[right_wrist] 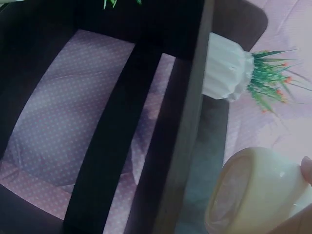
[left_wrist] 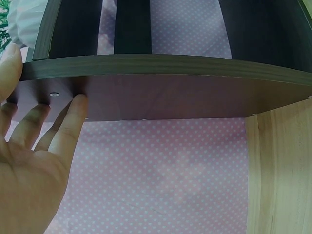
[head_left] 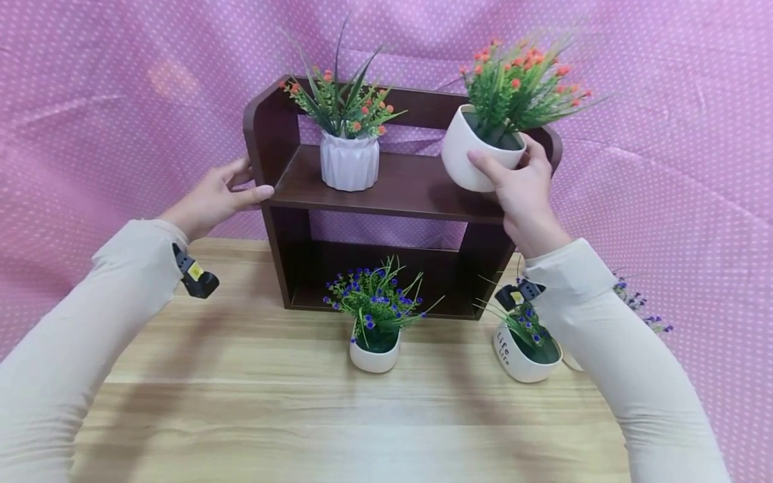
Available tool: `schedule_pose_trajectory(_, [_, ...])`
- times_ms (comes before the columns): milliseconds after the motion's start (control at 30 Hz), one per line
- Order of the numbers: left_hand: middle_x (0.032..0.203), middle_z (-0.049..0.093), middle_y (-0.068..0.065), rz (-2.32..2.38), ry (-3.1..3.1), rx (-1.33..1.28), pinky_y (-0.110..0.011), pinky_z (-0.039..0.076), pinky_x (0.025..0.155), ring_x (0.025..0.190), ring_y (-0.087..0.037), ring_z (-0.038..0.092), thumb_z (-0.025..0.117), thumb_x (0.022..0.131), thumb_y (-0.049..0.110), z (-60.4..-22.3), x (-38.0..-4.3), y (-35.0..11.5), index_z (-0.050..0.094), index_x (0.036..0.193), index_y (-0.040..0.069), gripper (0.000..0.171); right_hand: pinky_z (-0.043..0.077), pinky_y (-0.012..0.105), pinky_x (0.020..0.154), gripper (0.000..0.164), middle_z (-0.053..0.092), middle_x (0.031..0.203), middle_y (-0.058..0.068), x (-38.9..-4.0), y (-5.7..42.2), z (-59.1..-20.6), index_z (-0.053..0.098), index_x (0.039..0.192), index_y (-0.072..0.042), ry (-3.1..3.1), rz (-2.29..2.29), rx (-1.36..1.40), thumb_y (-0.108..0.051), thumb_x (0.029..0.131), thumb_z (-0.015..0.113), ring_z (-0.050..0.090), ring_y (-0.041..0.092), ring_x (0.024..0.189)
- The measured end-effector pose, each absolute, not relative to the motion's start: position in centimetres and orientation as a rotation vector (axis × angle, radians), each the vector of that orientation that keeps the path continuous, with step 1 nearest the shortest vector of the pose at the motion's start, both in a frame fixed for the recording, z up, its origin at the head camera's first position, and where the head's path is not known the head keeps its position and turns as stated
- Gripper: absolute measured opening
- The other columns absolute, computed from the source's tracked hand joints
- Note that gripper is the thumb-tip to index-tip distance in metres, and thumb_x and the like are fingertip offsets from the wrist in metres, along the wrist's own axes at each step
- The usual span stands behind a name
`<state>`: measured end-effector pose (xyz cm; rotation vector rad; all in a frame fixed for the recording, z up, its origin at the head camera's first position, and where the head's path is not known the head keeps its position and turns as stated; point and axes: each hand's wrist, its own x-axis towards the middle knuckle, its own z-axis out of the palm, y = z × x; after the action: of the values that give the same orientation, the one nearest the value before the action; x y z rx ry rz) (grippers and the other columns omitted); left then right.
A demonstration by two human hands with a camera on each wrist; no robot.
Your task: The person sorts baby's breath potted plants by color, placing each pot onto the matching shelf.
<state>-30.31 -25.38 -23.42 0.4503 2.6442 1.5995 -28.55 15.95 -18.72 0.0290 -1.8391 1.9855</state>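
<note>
My right hand (head_left: 525, 184) grips a smooth white flowerpot (head_left: 477, 157) with orange flowers and grass, thumb in front and fingers behind. The pot leans over the right part of the upper board of a dark brown wooden shelf (head_left: 386, 213); its underside shows in the right wrist view. At the shelf's left side panel (left_wrist: 161, 92), my left hand (head_left: 214, 198) holds the edge, fingertips against the outer face and thumb at the front. A ribbed white pot (head_left: 350, 164) with orange flowers stands upright on the upper board's left part.
A white pot with blue flowers (head_left: 376, 355) stands on the wooden table (head_left: 290, 409) before the shelf. Right of it is a lettered pot (head_left: 525, 362), with another blue-flowered plant (head_left: 649, 315) partly hidden by my right sleeve. Pink dotted cloth (head_left: 139, 80) hangs behind.
</note>
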Motion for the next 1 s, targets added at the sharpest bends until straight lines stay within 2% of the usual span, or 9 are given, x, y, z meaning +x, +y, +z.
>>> schedule_pose_trajectory(400, [0.157, 0.026, -0.007, 1.58, 2.657, 0.437, -0.056, 0.025, 0.113, 0.144, -0.029, 0.022, 0.063, 0.093, 0.032, -23.5, -30.0, -25.4, 0.021, 0.153, 0.03, 0.073, 0.042, 0.019, 0.098, 0.078, 0.048, 0.129, 0.005, -31.9, 14.5, -20.2, 0.04, 0.135, -0.007, -2.048, 1.781, -0.098, -0.021, 0.073, 0.084, 0.049, 0.014, 0.115])
schedule_pose_trajectory(833, [0.157, 0.026, -0.007, 1.576, 2.665, 0.46, -0.056, 0.026, 0.113, 0.144, -0.029, 0.023, 0.062, 0.093, 0.035, -23.6, -30.1, -25.6, 0.021, 0.152, 0.035, 0.072, 0.04, 0.019, 0.101, 0.08, 0.047, 0.135, 0.008, -32.3, 14.0, -20.6, 0.039, 0.137, -0.005, -2.114, 1.79, -0.159, -0.02, 0.073, 0.083, 0.047, 0.016, 0.119])
schedule_pose_trajectory(1000, [0.157, 0.027, -0.008, 1.588, 2.664, 0.48, -0.054, 0.029, 0.112, 0.143, -0.028, 0.026, 0.062, 0.093, 0.034, -23.6, -30.2, -25.6, 0.021, 0.152, 0.035, 0.072, 0.04, 0.02, 0.102, 0.08, 0.047, 0.136, 0.008, -32.4, 14.0, -20.8, 0.038, 0.139, -0.005, -2.107, 1.807, -0.175, -0.019, 0.074, 0.083, 0.048, 0.016, 0.119])
